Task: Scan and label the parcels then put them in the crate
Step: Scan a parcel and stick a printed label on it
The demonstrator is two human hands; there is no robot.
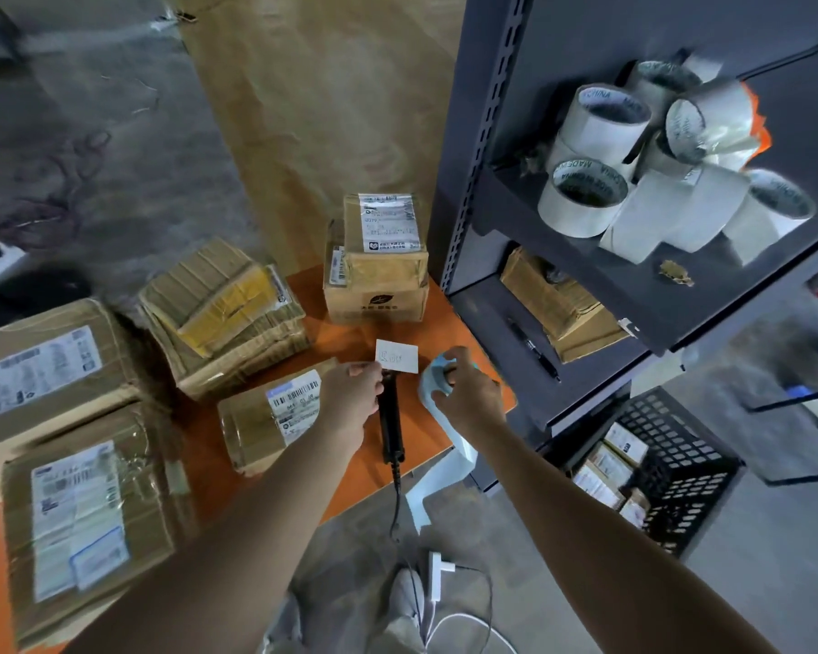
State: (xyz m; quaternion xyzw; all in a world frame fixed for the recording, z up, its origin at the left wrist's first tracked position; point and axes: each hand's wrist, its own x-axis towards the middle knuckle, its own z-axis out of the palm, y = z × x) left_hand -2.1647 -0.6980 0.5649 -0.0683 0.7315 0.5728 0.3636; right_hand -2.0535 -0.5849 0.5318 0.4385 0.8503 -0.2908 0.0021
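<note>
Parcels (81, 516): several are laid on the orange bench (341, 342), the largest at the far left and a taped stack and a small box further in; none of these is in the crate.
Nearest parcel (270, 417): laid flat just beside the left hand, with a printed barcode sticker on top; no handwritten label is seen on it.
Left hand (353, 398): fingers are pinched on one edge of a white label (396, 356), which is held above the bench.
Scanner (390, 420): laid on the bench between the hands, not gripped.
Right hand (468, 394): fingers are curled round the blue label roll (433, 387); a backing strip trails over the bench edge.
Crate (690, 488): set on the floor to the right, beside the shelf rack; a few small parcels are lodged inside.
Progress: judged partly done; the held label remains to be applied, and the bench parcels remain to be scanned, labelled and crated.
</note>
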